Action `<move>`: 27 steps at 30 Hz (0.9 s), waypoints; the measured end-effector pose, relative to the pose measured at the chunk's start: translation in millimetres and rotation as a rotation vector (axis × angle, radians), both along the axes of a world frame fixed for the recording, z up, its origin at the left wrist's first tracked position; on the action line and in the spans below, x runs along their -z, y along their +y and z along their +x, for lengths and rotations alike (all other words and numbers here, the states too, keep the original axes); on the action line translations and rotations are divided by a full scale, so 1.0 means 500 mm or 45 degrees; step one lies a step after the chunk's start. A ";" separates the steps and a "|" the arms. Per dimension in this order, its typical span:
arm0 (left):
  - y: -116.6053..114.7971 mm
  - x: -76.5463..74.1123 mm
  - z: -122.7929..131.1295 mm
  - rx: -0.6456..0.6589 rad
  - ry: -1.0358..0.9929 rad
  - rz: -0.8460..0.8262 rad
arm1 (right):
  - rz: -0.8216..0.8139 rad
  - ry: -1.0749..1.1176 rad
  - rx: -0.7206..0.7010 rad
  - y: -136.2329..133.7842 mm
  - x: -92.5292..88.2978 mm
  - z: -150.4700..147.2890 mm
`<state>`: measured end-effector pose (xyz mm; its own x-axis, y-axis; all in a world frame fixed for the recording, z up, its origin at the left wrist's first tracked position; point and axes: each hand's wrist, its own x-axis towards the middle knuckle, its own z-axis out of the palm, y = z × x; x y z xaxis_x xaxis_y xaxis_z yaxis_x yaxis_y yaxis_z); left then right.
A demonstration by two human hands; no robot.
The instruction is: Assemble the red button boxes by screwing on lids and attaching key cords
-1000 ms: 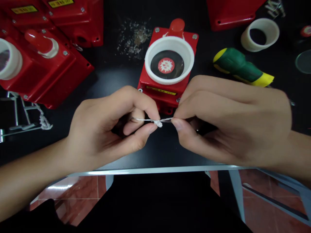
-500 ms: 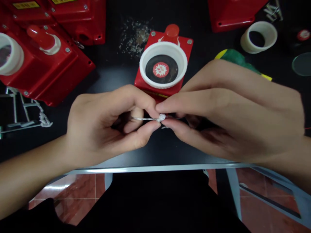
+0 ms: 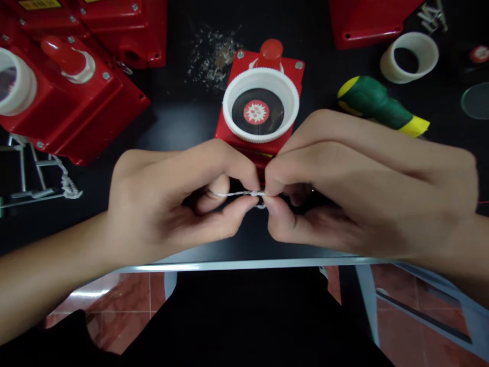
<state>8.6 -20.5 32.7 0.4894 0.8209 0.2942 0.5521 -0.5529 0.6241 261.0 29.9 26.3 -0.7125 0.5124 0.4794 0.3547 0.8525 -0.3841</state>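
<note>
A thin white string (image 3: 235, 193) runs between my two hands, with a small knot at the fingertips. My left hand (image 3: 179, 199) pinches it between thumb and forefinger, and a stretch of it passes back to the curled fingers. From the other side my right hand (image 3: 355, 188) is closed on the string just right of the knot. A short loose bit hangs below. Behind the fingertips stands a red box (image 3: 225, 122) with a white ring (image 3: 227, 112) around a dark disc and a red knob (image 3: 271, 51) on top.
Larger red housings (image 3: 103, 117) fill the left side, near metal brackets (image 3: 38, 163) with white cord. Debris (image 3: 216, 56) lies at the back. A green-yellow screwdriver handle (image 3: 374, 102), a white collar (image 3: 428, 53) and a glass disc (image 3: 476, 101) are at right. The table edge (image 3: 229, 266) is in front.
My right fingertips have drawn slightly to the right and bent more, opening a small gap from the left ones. The knot looks smaller and tighter. More of the screwdriver handle shows.
</note>
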 end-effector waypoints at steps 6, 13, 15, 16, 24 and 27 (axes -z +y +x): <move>-0.002 0.001 -0.003 -0.004 0.004 -0.052 | 0.013 0.017 0.000 -0.001 -0.006 0.004; 0.000 0.003 0.001 -0.040 0.007 -0.063 | -0.106 0.141 -0.082 0.009 -0.007 0.001; 0.000 0.004 -0.001 -0.058 -0.010 -0.079 | -0.174 0.149 -0.132 0.015 -0.002 0.006; 0.001 0.004 -0.002 -0.067 -0.025 -0.087 | -0.196 0.137 -0.140 0.017 0.001 0.009; 0.011 -0.002 -0.003 -0.008 -0.099 -0.132 | -0.048 -0.095 -0.074 0.005 -0.002 0.022; 0.012 -0.006 -0.001 -0.018 -0.074 -0.106 | -0.124 -0.192 -0.180 0.018 -0.014 0.029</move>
